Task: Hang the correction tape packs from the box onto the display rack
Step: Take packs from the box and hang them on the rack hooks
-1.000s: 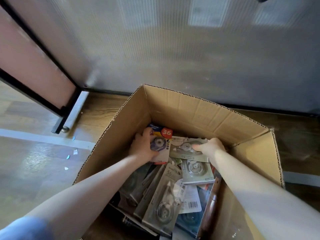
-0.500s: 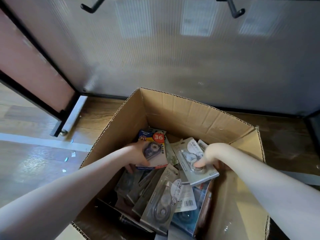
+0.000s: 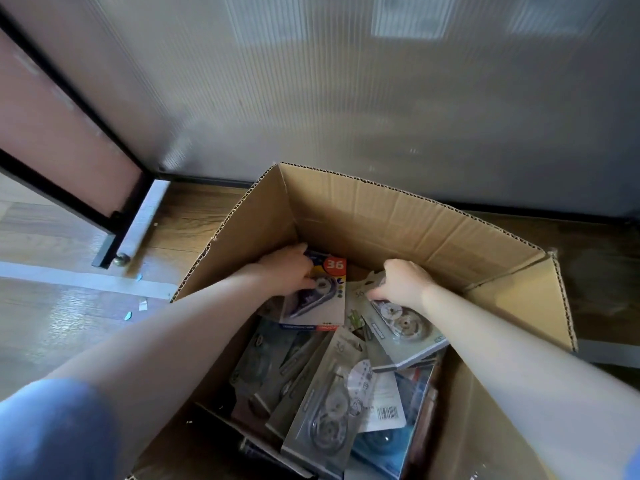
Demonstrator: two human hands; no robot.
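An open cardboard box [image 3: 398,216] stands on the floor, filled with several blister packs of correction tape. My left hand [image 3: 289,268] grips the upper left part of a colourful pack [image 3: 320,306] marked "36". My right hand [image 3: 403,282] pinches the top of a grey pack [image 3: 401,323] that lies over other packs. More grey packs [image 3: 329,400] and a blue one [image 3: 384,441] lie lower in the box. No hook of the display rack shows in this view.
A ribbed translucent panel [image 3: 346,98] rises behind the box. A black frame with a metal foot [image 3: 119,259] stands at the left on the wooden floor [image 3: 52,306], with pale tape strips and paper scraps nearby.
The view dropped, so the two hooks at the top have left the picture. Both hands shifted toward the box's far wall, still holding their packs.
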